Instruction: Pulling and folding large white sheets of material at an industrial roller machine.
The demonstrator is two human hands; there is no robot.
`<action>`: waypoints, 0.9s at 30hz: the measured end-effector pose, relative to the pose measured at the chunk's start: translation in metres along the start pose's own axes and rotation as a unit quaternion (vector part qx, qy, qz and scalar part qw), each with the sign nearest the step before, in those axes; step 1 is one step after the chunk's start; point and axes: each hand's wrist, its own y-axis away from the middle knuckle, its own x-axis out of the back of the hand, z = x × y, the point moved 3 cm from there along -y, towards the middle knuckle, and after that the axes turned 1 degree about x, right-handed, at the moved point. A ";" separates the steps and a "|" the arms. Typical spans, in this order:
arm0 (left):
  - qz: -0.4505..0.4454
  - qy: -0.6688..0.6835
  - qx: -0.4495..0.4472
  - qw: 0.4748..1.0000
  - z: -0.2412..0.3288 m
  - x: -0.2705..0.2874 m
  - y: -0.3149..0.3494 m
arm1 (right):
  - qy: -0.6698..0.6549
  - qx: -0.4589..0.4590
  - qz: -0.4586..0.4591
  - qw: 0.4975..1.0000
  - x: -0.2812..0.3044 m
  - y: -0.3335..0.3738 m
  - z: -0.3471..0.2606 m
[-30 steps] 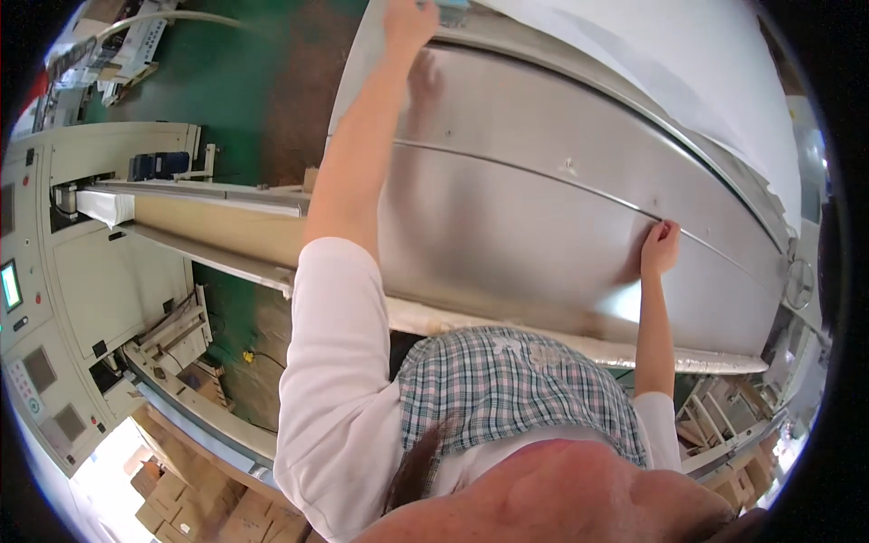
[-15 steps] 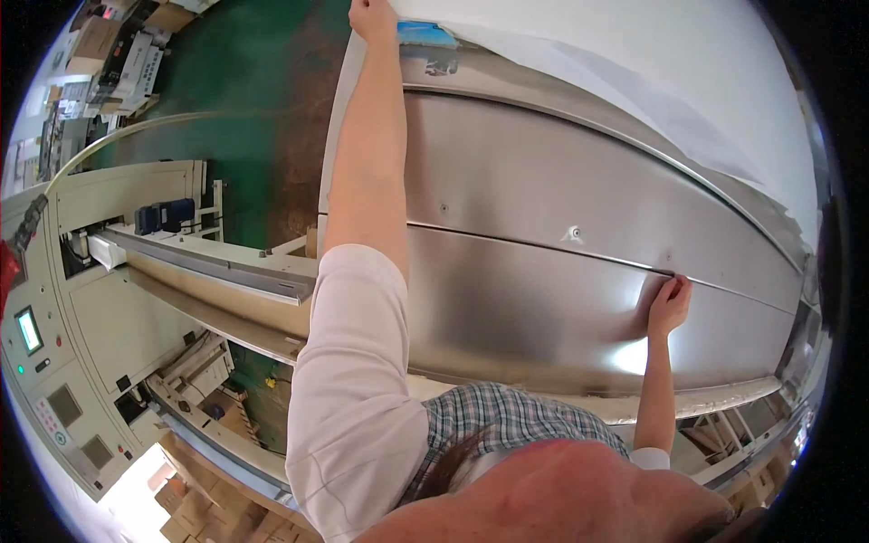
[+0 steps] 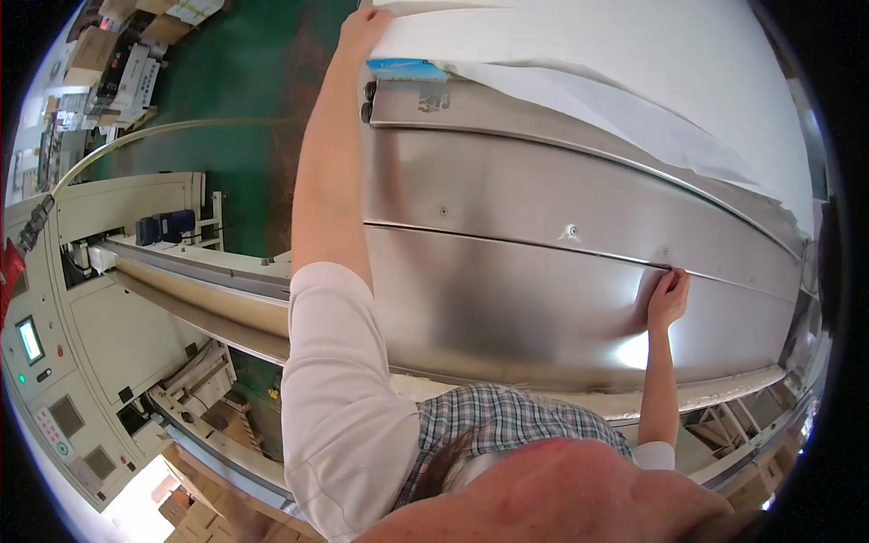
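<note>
My left arm reaches to the far left corner of the metal-topped table. There my left hand (image 3: 365,34) has its fingers closed on the edge of a large white sheet (image 3: 597,41), which covers the far part of the top. A blue patch (image 3: 405,69) shows under the sheet's near edge, beside that hand. Lower right, my right hand (image 3: 668,299) rests on the brushed metal surface (image 3: 507,299). Its fingertips are pinched together at the long seam between two metal panels; whether they hold anything small is hidden.
To the left stands a pale machine cabinet (image 3: 109,299) with a lit screen and buttons. A long rail (image 3: 199,262) runs from it toward the table, under a dark blue motor-like block (image 3: 165,227). A hose (image 3: 145,128) arches above the green floor. Cartons (image 3: 93,56) are stacked far left.
My left hand has moved slightly nearer. The sheet's left end and the blue patch have shifted left and toward me, and dark round knobs now show at the table corner. My right hand stays at the seam.
</note>
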 end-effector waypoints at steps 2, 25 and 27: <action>-0.061 -0.168 -0.043 0.983 0.053 -0.019 -0.002 | 0.013 -0.002 0.009 1.000 0.005 -0.002 0.004; -0.169 -0.442 -0.158 0.867 0.181 -0.127 0.089 | -0.277 0.162 -0.071 0.945 0.005 -0.130 -0.151; -0.168 -0.438 -0.148 0.871 0.183 -0.122 0.097 | -0.315 0.255 -0.074 0.911 -0.014 -0.159 -0.223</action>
